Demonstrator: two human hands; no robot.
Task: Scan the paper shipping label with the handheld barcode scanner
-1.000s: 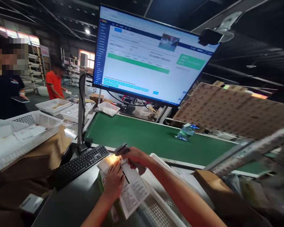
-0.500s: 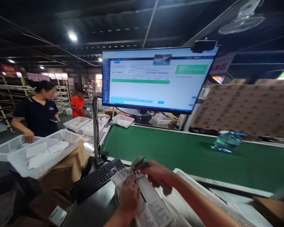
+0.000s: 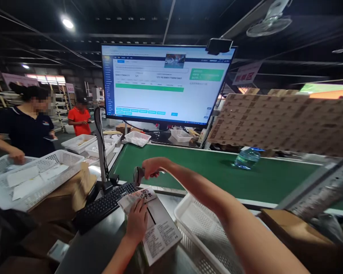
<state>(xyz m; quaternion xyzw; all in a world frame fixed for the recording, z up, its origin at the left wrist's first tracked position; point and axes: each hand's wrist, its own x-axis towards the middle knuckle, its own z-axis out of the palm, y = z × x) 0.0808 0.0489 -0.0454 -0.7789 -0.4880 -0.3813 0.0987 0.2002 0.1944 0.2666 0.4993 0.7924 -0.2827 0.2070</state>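
White printed box [image 3: 157,228], scanner [image 3: 137,176] seemingly above.

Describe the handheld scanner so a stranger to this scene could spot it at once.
Below the big monitor, at the near edge of the green belt, the right hand hovers above a labelled box. The scanner is the small dark device in its grip, the only thing there held aloft.

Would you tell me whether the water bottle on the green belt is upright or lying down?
Lying on its side: the water bottle rests lengthwise on the green belt, wider than tall.
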